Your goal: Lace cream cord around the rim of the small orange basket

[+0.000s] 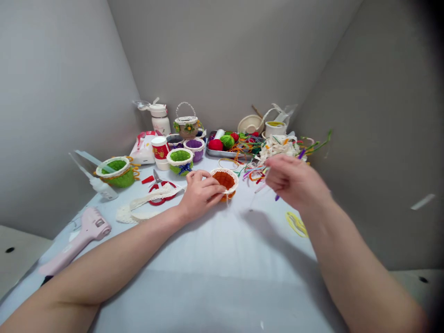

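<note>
A small, round, orange basket with a white lace rim (pixel 225 180) is being held upright on the pale-blue-covered table (pixel 215 273), its near-left rim being gripped by the bent fingers of the left hand (pixel 204 190). The right hand (pixel 293 180) is being held raised, fingers bunched together; whether anything is being pinched cannot be told.

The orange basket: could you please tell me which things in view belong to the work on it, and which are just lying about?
In the work: orange basket, at the left hand; probably white lace, like its rim; perhaps pink glue gun.

Seemingly lying about: drinking bottle; red-and-white canister; yarn balls.
</note>
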